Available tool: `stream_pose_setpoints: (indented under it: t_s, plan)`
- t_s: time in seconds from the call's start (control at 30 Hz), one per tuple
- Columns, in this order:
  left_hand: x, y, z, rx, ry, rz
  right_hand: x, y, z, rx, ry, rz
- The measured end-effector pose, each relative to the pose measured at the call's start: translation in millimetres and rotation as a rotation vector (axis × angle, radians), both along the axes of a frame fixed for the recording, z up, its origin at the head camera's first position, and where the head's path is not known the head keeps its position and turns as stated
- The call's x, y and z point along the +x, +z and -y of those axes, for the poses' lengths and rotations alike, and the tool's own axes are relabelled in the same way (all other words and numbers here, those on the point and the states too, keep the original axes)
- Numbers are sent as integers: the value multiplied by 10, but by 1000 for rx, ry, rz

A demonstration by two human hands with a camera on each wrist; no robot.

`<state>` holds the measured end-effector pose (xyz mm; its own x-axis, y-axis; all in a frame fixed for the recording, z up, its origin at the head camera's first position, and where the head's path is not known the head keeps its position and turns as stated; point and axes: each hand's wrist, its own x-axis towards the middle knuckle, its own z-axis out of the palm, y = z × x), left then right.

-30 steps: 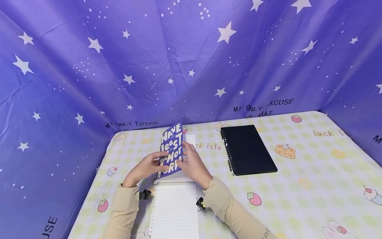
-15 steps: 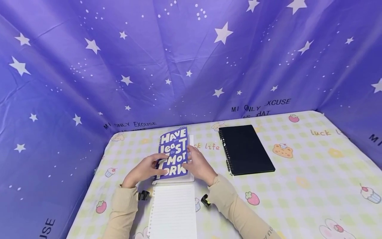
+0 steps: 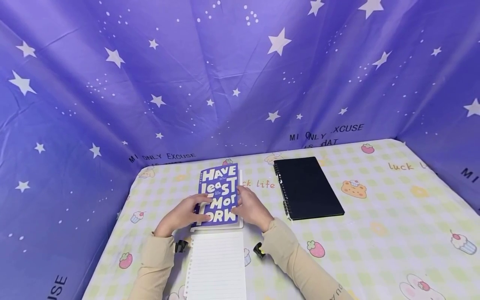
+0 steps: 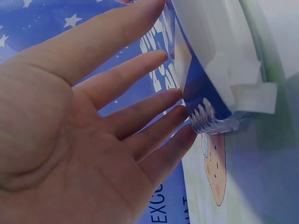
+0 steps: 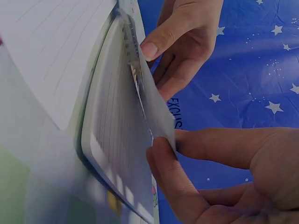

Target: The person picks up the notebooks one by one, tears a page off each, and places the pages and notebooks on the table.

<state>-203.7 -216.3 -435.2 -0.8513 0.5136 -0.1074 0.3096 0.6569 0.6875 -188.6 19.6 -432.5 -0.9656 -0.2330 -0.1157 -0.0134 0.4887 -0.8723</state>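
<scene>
A spiral notebook with a blue cover and white lettering (image 3: pixel 219 179) lies at the table's left side. My right hand (image 3: pixel 253 208) pinches the cover's right edge between thumb and fingers. In the right wrist view that cover (image 5: pixel 159 109) is lifted at a slant over the lined pages (image 5: pixel 112 135). My left hand (image 3: pixel 183 213) rests on the left part of the cover, thumb and index finger spread. From the left wrist, its fingers look nearly straight, their tips against the cover near the clear coil (image 4: pixel 208 119). A lined loose-leaf sheet (image 3: pixel 217 266) with punched holes lies just below the notebook.
To the right lies a black spiral notebook (image 3: pixel 309 187), its coil on the left. A checked cartoon tablecloth (image 3: pixel 375 250) covers the table. Behind it hangs a purple curtain with white stars (image 3: pixel 225 62).
The blue cover has swung down to the right from a steep tilt and now lies nearly flat over the pages. My right hand followed it slightly rightward; my left hand stayed near the coil.
</scene>
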Motion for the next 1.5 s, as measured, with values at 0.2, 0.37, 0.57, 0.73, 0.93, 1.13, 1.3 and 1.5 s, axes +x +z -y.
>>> stream_pose_setpoints:
  t_s: [0.2, 0.37, 0.57, 0.73, 0.93, 1.13, 1.3, 1.5]
  plan:
    - [15, 3, -22, -47, -6, -1, -5, -33, -6, 53, 5, -6]
    - [17, -1, -27, -77, -49, -22, -9, -68, -9, 82, 13, 1]
    - [23, -7, -41, -109, -56, -18, -13, -101, -11, 95, 21, -12]
    - [41, -12, -70, -131, -27, 4, -25, -123, -10, 123, 26, -23]
    - [62, 5, -135, -174, 9, 11, -24, -137, -9, 152, 24, -39]
    - [89, 13, -203, -219, 51, 21, -16, -148, -7, 180, 32, -61]
    - [110, 31, -245, -246, 71, 23, -8, -155, -6, 169, 21, -77]
    - [118, 37, -284, -295, 55, 19, -7, -143, -6, 189, 4, -87]
